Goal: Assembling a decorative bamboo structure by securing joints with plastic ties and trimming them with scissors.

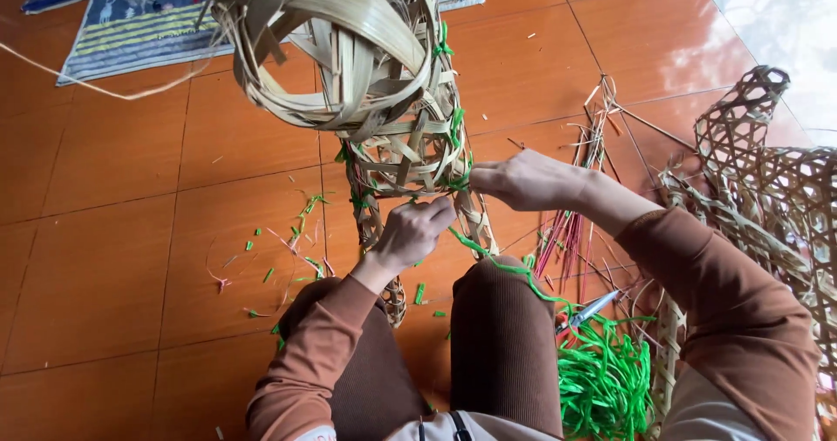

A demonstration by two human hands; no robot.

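Our left hand (410,232) curled tight on the woven bamboo frame (384,101), our right hand (523,179) pinching green plastic cord (488,258) beside it, scissors (586,312) near the tiled floor's (105,258) lower right corner

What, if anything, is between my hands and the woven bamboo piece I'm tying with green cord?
Nothing visible. The left hand and the right hand are both already on the woven bamboo frame, with the green cord trailing from the spot between them.

Both hands (414,230) (523,179) tying green cord (488,262) on bamboo frame (384,101)
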